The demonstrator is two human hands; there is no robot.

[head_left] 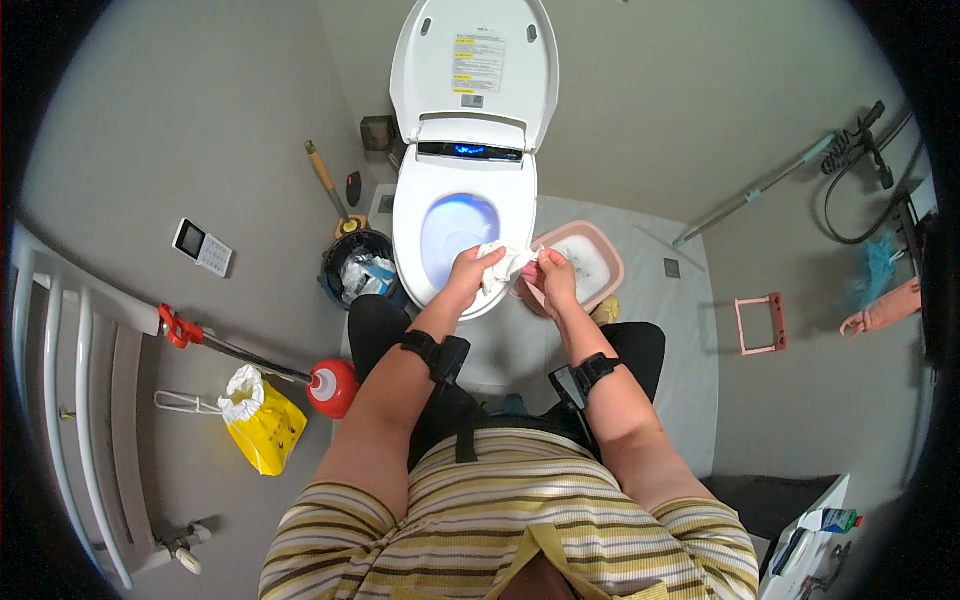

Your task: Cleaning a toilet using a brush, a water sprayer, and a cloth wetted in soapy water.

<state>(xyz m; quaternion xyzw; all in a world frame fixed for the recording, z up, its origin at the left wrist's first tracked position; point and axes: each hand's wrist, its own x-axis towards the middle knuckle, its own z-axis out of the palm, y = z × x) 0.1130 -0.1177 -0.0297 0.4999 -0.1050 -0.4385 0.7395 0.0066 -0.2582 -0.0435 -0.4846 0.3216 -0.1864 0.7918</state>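
Between my two hands is a white cloth or wipe [504,268], bunched up and held over the front of the toilet. My left hand [466,277] grips its left part, thumb on top. The fingers of my right hand [551,276] pinch its right end. Below and beyond them is the white toilet seat [408,240], with the lid [475,60] raised and a lit blue display at the hinge. Close to my right hand, a pink basin [608,245] with foamy water stands on the floor beside the toilet.
A lined black trash bin [330,278] stands left of the toilet, near a wooden-handled brush [325,175]. A red plunger [332,388] and a yellow bag [265,425] are at the left wall. A pole [750,192] leans on the right wall, near a pink rack [760,324].
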